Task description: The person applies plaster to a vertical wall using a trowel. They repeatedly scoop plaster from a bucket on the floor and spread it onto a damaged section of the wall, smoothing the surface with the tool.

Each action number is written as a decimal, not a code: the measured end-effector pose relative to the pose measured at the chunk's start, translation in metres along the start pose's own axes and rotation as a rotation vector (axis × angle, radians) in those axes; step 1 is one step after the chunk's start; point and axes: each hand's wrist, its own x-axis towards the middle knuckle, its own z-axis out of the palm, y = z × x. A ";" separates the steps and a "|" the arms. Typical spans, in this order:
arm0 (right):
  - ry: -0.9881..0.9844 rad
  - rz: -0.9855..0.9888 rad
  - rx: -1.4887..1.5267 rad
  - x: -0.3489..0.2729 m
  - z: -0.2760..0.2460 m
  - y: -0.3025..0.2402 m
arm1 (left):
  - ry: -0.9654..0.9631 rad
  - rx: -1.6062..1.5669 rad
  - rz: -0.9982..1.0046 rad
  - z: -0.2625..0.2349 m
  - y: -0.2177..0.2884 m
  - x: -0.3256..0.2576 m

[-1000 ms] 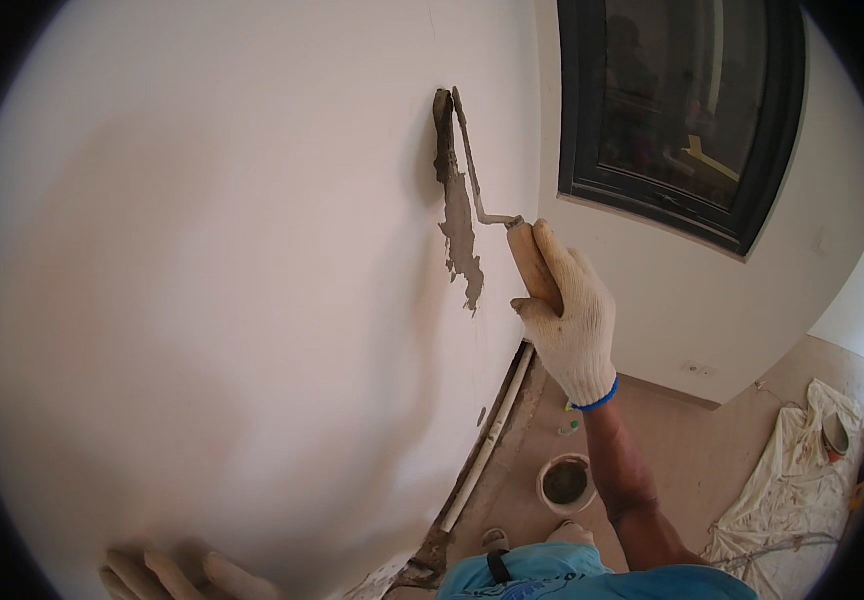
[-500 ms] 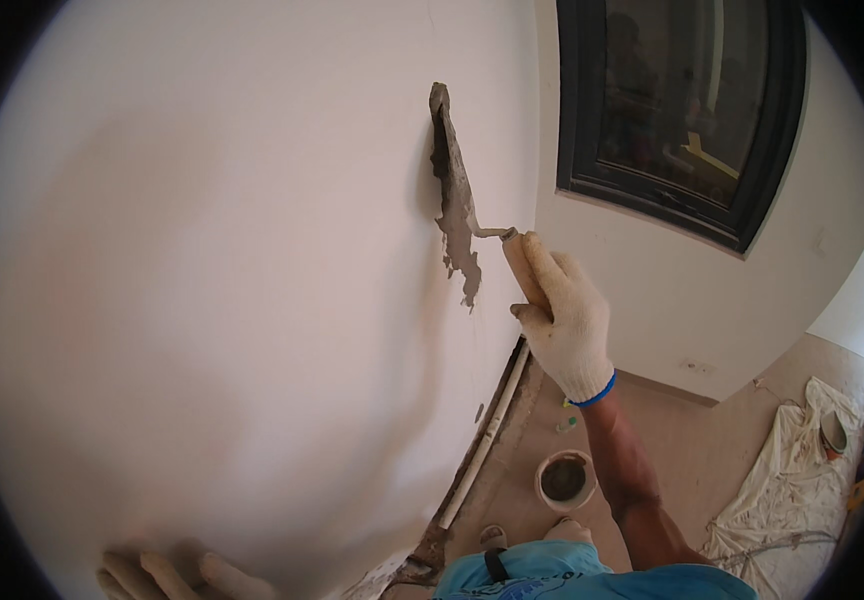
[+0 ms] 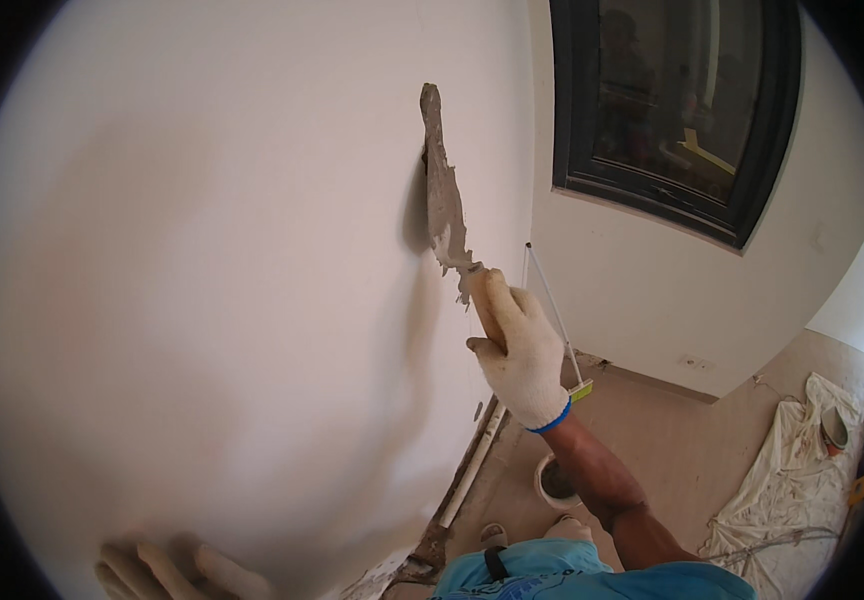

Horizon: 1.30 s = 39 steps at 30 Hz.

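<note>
My right hand [image 3: 525,350], in a white knit glove with a blue cuff, is closed around the wooden handle of a trowel [image 3: 487,308]. Its mortar-smeared blade lies against the white wall [image 3: 252,300], over a narrow upright strip of grey-brown mortar [image 3: 446,205] with ragged lower edges. Where blade ends and mortar begins is hard to tell. At the lower left, my gloved left hand [image 3: 177,575] rests with fingers apart at the wall; its palm is cut off by the picture's edge.
A bucket of dark mix [image 3: 555,480] stands on the floor beneath my right arm. A pale pipe [image 3: 472,468] runs along the wall's foot. A broom [image 3: 556,310] leans in the corner below a dark-framed window [image 3: 677,110]. Plastic sheeting [image 3: 767,490] covers floor at right.
My right hand and the trowel have moved down and left, closer to the wall. The blade, seen more edge-on before, now lies flatter. The broom has come into sight; the left hand stays put.
</note>
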 end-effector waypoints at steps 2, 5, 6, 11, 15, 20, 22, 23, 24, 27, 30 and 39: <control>0.050 -0.043 0.034 -0.004 -0.006 0.006 | 0.002 -0.013 -0.006 0.001 -0.003 -0.003; 0.130 -0.089 -0.004 -0.005 -0.014 0.011 | -0.035 0.018 -0.018 -0.004 0.000 0.001; 0.156 -0.101 -0.032 -0.005 -0.016 0.011 | -0.040 0.023 -0.025 -0.004 0.001 0.001; 0.248 -0.187 -0.181 0.022 -0.023 0.006 | -0.040 0.015 -0.027 -0.005 -0.001 -0.001; 0.253 -0.242 -0.304 0.036 -0.030 -0.005 | -0.038 0.035 -0.039 -0.004 -0.001 -0.002; 0.176 -0.190 -0.345 0.043 -0.033 -0.012 | -0.230 0.199 0.090 -0.019 -0.022 -0.041; 0.166 -0.187 -0.353 0.044 -0.033 -0.008 | -0.256 0.214 0.098 -0.020 -0.025 -0.051; 0.176 -0.196 -0.360 0.043 -0.032 -0.005 | -0.267 0.218 0.099 -0.019 -0.026 -0.051; 0.182 -0.212 -0.353 0.042 -0.027 -0.005 | -0.168 0.144 0.063 -0.015 -0.019 -0.035; 0.166 -0.207 -0.309 0.041 -0.019 -0.006 | 0.036 -0.011 0.010 0.000 -0.003 -0.001; 0.115 -0.133 -0.286 0.035 -0.014 -0.006 | 0.051 -0.020 0.035 0.000 -0.004 0.000; 0.050 -0.086 -0.143 0.015 0.011 -0.010 | 0.001 0.024 0.018 0.000 0.000 0.000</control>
